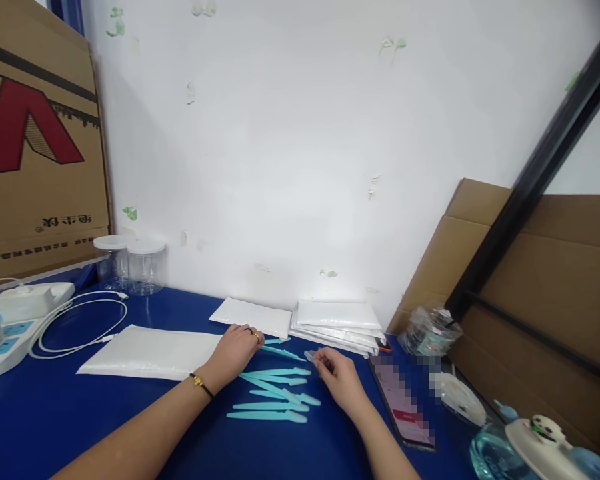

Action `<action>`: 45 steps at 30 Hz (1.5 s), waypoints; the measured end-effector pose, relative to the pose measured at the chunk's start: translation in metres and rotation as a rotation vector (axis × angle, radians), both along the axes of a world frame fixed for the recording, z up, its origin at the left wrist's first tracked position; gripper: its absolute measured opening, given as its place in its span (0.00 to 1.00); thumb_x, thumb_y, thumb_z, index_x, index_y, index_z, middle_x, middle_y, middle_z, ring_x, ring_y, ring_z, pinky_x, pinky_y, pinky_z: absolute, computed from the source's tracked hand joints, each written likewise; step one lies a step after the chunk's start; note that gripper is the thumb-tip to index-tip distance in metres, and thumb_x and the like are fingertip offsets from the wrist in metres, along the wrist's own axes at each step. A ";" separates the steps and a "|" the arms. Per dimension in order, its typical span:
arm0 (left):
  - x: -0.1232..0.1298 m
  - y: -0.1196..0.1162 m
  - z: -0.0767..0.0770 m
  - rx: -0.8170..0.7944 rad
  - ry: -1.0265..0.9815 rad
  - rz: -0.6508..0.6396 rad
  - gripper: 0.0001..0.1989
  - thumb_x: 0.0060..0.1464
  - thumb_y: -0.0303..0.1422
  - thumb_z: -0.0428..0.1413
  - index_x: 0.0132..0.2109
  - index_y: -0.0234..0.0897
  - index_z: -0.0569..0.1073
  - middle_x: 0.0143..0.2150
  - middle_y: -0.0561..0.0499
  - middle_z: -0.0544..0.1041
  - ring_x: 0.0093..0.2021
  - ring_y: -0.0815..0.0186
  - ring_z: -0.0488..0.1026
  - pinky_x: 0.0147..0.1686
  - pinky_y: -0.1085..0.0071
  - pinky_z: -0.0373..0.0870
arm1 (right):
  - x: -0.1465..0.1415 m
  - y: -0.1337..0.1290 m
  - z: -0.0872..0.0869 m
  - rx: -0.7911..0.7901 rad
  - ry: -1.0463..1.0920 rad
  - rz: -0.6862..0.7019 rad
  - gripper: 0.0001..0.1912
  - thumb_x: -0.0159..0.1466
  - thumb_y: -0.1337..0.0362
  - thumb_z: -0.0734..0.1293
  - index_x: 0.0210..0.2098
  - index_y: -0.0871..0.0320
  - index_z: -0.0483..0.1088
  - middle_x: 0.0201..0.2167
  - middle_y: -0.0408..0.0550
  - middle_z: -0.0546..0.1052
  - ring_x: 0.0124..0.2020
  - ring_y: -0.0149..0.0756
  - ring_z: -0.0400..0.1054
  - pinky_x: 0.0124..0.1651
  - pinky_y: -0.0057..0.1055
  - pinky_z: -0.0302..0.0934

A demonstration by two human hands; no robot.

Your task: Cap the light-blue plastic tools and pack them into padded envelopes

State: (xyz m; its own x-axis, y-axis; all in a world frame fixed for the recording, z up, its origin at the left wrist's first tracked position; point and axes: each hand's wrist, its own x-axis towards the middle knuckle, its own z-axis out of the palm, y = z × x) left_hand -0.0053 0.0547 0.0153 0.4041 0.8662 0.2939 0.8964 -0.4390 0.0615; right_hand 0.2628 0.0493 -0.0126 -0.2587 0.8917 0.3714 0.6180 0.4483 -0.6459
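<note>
Several teal eyebrow razors (pixel 267 416) lie in a loose row on the blue table, handles toward the left. My left hand (pixel 237 353) is closed around the handle end of one razor (pixel 285 353), whose head points right. Across from it, my right hand (pixel 337 377) pinches a small clear piece (pixel 310 356) that looks like a blade cover, close to that razor's tip. Whether the two touch is too small to tell. A white padded mailer (pixel 145 353) lies flat left of my left wrist.
Another white mailer (pixel 253 316) and a mailer stack (pixel 337 323) lie by the wall. At right are a phone (pixel 403 403), a plastic-wrapped jar (pixel 430 333) and a teal cup (pixel 497 453). Lidded clear jars (pixel 147 270), a white cable (pixel 80 350) and a power strip (pixel 27 330) sit left.
</note>
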 end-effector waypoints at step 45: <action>0.014 -0.011 0.000 -0.273 -0.139 -0.120 0.08 0.52 0.28 0.50 0.32 0.39 0.74 0.33 0.52 0.77 0.35 0.65 0.72 0.32 0.72 0.59 | 0.025 0.016 -0.009 0.058 -0.258 -0.121 0.06 0.52 0.73 0.62 0.24 0.58 0.68 0.25 0.44 0.70 0.27 0.33 0.64 0.31 0.26 0.57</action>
